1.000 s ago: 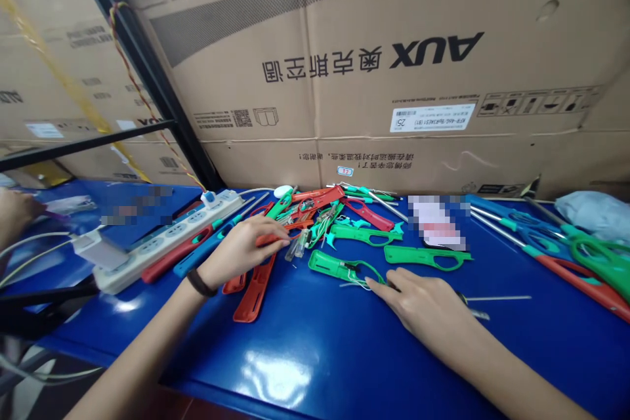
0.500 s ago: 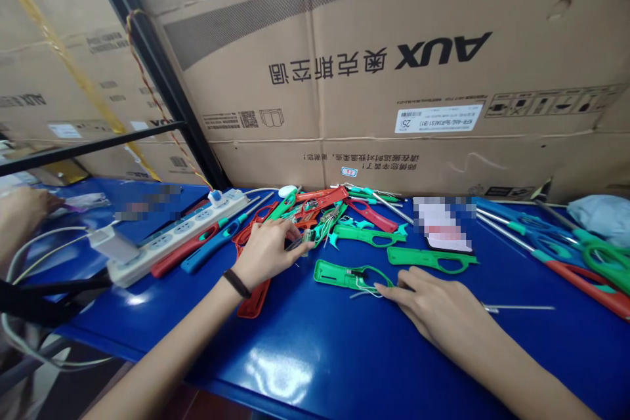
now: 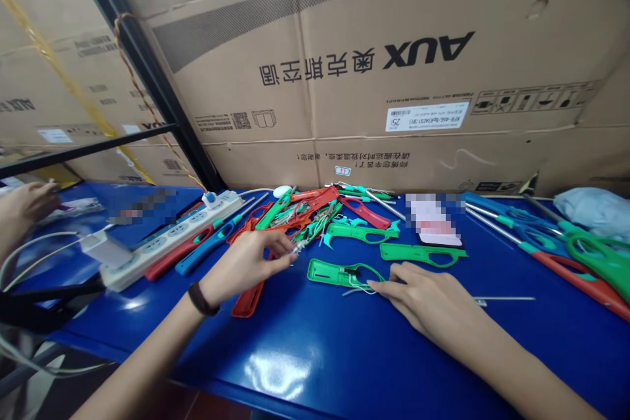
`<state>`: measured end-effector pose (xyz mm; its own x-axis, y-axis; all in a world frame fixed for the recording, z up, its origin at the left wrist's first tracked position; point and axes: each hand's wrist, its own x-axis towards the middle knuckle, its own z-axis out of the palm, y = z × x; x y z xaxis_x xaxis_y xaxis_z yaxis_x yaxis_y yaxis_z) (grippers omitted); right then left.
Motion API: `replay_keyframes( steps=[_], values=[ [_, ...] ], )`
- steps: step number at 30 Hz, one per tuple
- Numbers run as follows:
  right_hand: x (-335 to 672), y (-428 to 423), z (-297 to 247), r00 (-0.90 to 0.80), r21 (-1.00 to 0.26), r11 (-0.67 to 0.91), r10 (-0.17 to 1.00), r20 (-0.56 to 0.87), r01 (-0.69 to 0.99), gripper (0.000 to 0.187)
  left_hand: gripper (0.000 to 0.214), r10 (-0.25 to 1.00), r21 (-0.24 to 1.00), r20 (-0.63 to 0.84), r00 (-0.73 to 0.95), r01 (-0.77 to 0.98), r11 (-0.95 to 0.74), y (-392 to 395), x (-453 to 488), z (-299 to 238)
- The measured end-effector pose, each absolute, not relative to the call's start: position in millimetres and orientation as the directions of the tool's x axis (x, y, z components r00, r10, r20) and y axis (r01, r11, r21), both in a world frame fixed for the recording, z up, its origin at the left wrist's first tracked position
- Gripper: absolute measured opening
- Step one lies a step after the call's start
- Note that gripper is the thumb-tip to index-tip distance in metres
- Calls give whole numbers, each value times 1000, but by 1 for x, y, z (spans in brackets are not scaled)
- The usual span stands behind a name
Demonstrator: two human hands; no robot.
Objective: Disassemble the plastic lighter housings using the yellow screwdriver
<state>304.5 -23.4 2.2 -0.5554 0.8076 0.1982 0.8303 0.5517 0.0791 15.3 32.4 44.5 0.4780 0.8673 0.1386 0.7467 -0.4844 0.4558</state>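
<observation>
My left hand (image 3: pixel 243 266) pinches a small clear part with thin wires (image 3: pixel 297 248) at the near edge of a heap of red and green plastic handle shells (image 3: pixel 315 210). My right hand (image 3: pixel 428 298) lies flat on the blue table (image 3: pixel 315 354), fingers stretched, its fingertips at the ring end of an open green handle shell (image 3: pixel 339 273) that has wire in it. A thin metal rod (image 3: pixel 506 299) lies just right of that hand. A red shell (image 3: pixel 249 298) lies under my left hand.
A white power strip (image 3: pixel 167 239) with a plugged adapter and cables lies at the left. Long lighter-like tools in blue, green and red (image 3: pixel 566 249) lie at the right, beside a bag (image 3: pixel 595 210). Large cardboard boxes (image 3: pixel 374 65) stand behind. Another person's hand (image 3: pixel 22 207) shows at far left.
My left hand has drawn back from the heap toward me with the small clear part pinched in its fingers. My right hand has stayed by the green shell.
</observation>
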Motion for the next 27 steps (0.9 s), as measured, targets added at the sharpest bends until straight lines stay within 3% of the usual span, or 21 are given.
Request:
replay_keyframes(
  steps=[6, 13, 21, 27],
  values=[
    [302, -23, 2, -537, -38, 562, 806, 249, 826, 25, 12, 746, 409, 189, 639, 639, -651, 10, 35, 28],
    [285, -16, 7, -627, -64, 662, 733, 263, 747, 11, 13, 647, 398, 302, 700, 524, -753, 18, 39, 14],
    [274, -9, 5, -638, -69, 657, 748, 180, 751, 6, 15, 624, 429, 306, 719, 481, -764, 17, 38, 5],
    [277, -11, 9, -610, -202, 637, 771, 185, 744, 5, 15, 631, 443, 317, 708, 478, -759, 18, 39, 2]
  ],
)
